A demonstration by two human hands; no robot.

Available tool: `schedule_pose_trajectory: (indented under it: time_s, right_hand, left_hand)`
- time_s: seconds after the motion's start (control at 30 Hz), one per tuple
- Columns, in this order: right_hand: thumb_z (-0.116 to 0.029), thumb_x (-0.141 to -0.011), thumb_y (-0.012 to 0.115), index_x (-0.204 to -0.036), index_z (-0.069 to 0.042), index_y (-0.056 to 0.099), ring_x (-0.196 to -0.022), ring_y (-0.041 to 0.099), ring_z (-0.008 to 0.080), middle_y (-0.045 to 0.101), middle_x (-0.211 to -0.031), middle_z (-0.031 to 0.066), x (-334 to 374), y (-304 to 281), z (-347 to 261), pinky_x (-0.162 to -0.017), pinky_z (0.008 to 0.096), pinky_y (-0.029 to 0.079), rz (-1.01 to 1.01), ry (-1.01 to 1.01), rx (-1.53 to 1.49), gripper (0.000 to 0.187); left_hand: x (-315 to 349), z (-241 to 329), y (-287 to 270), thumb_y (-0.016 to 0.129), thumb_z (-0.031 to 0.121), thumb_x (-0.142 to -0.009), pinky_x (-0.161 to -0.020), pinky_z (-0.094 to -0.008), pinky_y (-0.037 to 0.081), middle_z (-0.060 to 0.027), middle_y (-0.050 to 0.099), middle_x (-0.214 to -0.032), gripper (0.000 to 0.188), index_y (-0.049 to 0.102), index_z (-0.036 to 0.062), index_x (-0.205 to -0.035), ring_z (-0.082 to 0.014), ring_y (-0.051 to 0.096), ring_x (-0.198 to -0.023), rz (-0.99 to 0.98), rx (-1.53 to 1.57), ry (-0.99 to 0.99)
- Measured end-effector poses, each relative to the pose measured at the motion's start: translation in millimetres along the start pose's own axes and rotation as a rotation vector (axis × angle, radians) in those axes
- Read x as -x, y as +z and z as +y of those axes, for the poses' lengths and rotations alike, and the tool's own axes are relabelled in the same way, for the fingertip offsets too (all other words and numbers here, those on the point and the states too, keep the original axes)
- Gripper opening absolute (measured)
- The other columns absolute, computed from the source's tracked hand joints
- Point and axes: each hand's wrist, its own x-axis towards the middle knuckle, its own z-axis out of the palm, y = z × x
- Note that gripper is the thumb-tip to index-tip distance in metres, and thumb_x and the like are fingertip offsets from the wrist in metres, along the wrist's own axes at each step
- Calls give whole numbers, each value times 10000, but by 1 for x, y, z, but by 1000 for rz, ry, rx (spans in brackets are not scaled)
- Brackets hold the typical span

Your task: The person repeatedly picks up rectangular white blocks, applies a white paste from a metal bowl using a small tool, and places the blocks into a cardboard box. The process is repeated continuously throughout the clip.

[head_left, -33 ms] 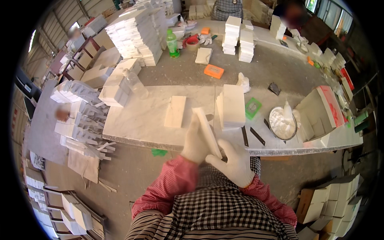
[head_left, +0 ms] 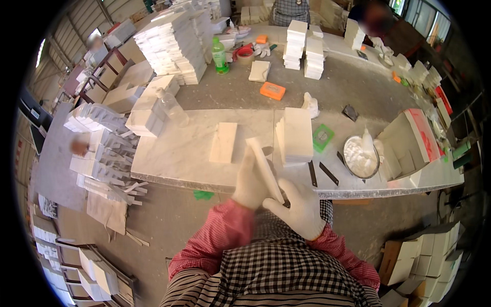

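Note:
In my gloved left hand is a white stone tile, held tilted with its narrow edge toward me, above the bench's front edge. My gloved right hand has the tile's near end between its thumb and fingers. Part of the fingers is hidden behind the tile. Left of it, another white tile lies flat on the marble slab. A stack of tiles stands just beyond my right hand.
Right of the stack are a green box, dark flat strips, a bowl of white material and an open carton. A clear bottle, orange box, green bottle and tall tile piles stand farther back.

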Motion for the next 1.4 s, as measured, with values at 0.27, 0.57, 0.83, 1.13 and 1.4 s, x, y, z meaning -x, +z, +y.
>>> schedule_pose_trajectory:
  time_s: [0.27,0.57,0.83,1.13,1.4]
  right_hand:
    - [-154,-835,789,-1096,-21,708,-697,634,294,628,-822,98,16,-4,14,-621,387,530,117,-125,239,304]
    - [-151,-777,782,-885,-104,732,-815,663,222,721,-1052,47,18,2,25,-669,362,539,112,-295,373,128]
    - [-160,-798,790,-892,-116,735,-764,657,223,718,-934,22,15,6,20,-646,362,522,135,-272,309,118]
    - [-143,-885,747,-974,-33,747,-748,677,291,723,-895,112,15,4,28,-673,396,544,132,-71,52,142]
    - [-174,-916,710,-1053,-48,743,-867,684,367,716,-967,149,48,24,122,-767,454,558,209,154,316,189]
  left_hand:
    - [16,-8,28,499,560,-1054,-901,-434,567,-183,604,-1260,752,336,33,-1565,-304,616,-1177,102,-110,-90]
    - [33,-2,32,657,458,-965,-883,-448,591,-223,512,-1416,985,88,31,-1647,-372,600,-1265,89,-472,155]
    - [33,-6,24,785,336,-833,-932,-457,588,-221,529,-1328,1045,166,-46,-1583,-360,639,-1186,100,-422,169]
    - [30,-10,20,748,339,-868,-877,-413,588,-192,572,-1213,935,240,-74,-1535,-331,660,-1120,164,-426,175]
    - [11,-29,-44,681,137,-918,-926,-406,539,-268,516,-1278,388,599,54,-1288,-378,615,-1105,255,-710,318]
